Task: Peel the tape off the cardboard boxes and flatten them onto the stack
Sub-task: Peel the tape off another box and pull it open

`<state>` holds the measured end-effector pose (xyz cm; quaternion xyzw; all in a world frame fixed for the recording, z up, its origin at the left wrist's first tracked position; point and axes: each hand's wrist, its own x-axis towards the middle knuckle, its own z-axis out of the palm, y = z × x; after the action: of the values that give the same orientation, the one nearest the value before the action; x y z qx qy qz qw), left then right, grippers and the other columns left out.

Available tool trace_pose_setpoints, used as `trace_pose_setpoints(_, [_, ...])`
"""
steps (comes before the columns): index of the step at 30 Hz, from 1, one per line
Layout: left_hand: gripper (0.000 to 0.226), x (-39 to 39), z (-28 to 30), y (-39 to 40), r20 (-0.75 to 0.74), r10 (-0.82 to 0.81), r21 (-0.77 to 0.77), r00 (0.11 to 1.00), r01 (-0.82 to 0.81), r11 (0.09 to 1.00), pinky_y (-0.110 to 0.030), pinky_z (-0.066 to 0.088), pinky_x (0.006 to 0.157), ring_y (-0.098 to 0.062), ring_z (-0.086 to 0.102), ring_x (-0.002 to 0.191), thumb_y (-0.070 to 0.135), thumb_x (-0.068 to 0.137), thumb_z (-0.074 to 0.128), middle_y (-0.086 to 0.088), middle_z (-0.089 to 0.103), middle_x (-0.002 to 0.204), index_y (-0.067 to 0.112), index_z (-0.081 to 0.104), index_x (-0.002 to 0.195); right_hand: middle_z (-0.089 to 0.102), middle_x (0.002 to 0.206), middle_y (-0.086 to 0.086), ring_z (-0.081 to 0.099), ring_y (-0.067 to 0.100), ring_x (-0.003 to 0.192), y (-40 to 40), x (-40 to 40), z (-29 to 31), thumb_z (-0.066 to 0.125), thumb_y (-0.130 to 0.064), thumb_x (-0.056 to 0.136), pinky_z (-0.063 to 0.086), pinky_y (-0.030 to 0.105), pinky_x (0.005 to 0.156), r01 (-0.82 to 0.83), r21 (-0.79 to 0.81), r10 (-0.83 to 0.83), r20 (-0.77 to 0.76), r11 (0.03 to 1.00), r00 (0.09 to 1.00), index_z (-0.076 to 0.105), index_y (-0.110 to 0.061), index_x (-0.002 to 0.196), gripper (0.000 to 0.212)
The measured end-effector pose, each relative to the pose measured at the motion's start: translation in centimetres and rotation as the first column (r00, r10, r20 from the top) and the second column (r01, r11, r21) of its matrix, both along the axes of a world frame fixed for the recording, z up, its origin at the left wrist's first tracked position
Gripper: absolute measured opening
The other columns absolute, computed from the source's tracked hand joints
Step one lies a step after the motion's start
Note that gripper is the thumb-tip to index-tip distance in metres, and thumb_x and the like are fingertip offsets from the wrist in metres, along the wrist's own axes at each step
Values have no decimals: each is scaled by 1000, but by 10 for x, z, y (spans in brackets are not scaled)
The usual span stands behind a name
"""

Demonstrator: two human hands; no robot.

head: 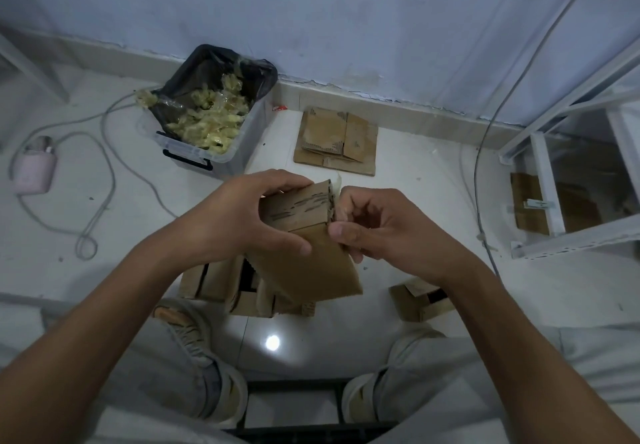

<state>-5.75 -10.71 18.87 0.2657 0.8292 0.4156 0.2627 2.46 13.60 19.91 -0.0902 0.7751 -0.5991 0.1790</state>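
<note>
Left hand (242,215) holds a small, light brown cardboard box (304,235); right hand's (374,225) grip pinches its far-right edge (tape barely visible).

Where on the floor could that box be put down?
Bare tile lies between the plastic bin and the flattened stack, and right of the stack toward the shelf frame. By the shoes it is crowded with boxes.

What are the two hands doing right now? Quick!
Left hand: fingers curled round the cardboard box, holding it.
Right hand: fingers pinching at the box's right edge; whether they hold tape cannot be told.
</note>
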Motion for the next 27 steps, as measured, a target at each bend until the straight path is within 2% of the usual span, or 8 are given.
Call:
trace_pose_setpoints(3, [89, -1, 0, -2, 40, -83, 9, 996, 82, 997, -27, 55, 94, 2, 59, 118, 58, 55, 90, 27, 61, 128, 43, 59, 136, 62, 75, 19, 54, 37, 62, 13, -2, 3, 61, -23, 102, 41, 31, 57, -124, -35, 127, 93, 992, 988, 56, 4, 90, 29])
trace_pose_setpoints(6, [89, -1, -1, -4, 7, -109, -14, 994, 109, 994, -25, 52, 95, 2, 57, 119, 55, 55, 92, 27, 59, 128, 43, 58, 136, 61, 83, 19, 62, 25, 70, 20, -4, 1, 59, -24, 105, 45, 30, 61, -157, -44, 163, 200, 987, 966, 56, 0, 92, 27])
trace_pose_setpoints(9, [92, 2, -4, -4, -89, -77, -60, 993, 72, 996, -22, 52, 94, 6, 55, 116, 54, 54, 94, 27, 57, 125, 41, 56, 137, 72, 88, 16, 67, 37, 76, 10, -8, -5, 64, -45, 101, 48, 37, 63, -109, 126, 83, 199, 986, 977, 62, -11, 91, 36])
trace_pose_setpoints(12, [97, 6, -9, 0, -240, -49, -122, 970, 20, 992, -34, 54, 92, 0, 54, 110, 69, 51, 86, 24, 54, 121, 38, 53, 137, 73, 84, 2, 72, 17, 74, -4, -6, -11, 62, -66, 91, 54, 28, 65, 72, 316, -89, 40, 946, 995, 62, -20, 90, 46])
trace_pose_setpoints(15, [97, 12, -12, 5, -396, -46, -173, 917, -25, 985, -41, 51, 91, -5, 51, 104, 76, 52, 77, 20, 51, 118, 35, 50, 135, 71, 80, -4, 69, 12, 72, -10, -5, -20, 63, -44, 101, 53, 23, 64, 246, 315, -214, -134, 917, 968, 62, -20, 88, 28])
trace_pose_setpoints(19, [97, 14, -11, 8, -502, -11, -176, 865, -90, 980, -43, 48, 93, -8, 49, 104, 66, 52, 87, 15, 49, 118, 29, 49, 133, 75, 87, -4, 74, 12, 79, -11, -7, -23, 56, -22, 107, 54, 26, 63, 331, 268, -302, -145, 905, 942, 62, -14, 93, 18])
trace_pose_setpoints(23, [95, 16, -11, 11, -511, 32, -148, 859, -125, 981, -40, 48, 89, -7, 47, 101, 64, 53, 90, 12, 48, 118, 30, 46, 131, 75, 85, -1, 76, 17, 75, -12, -8, -21, 52, -16, 110, 56, 29, 58, 418, 130, -414, -58, 899, 908, 61, -9, 96, 18])
trace_pose_setpoints(27, [92, 20, -13, 13, -450, 107, -81, 887, -160, 984, -31, 50, 79, -6, 48, 100, 65, 54, 89, 14, 46, 117, 33, 42, 127, 73, 89, 11, 67, 22, 74, -11, -8, -20, 49, -16, 111, 53, 29, 61, 517, -93, -497, 171, 851, 850, 62, 0, 105, 21])
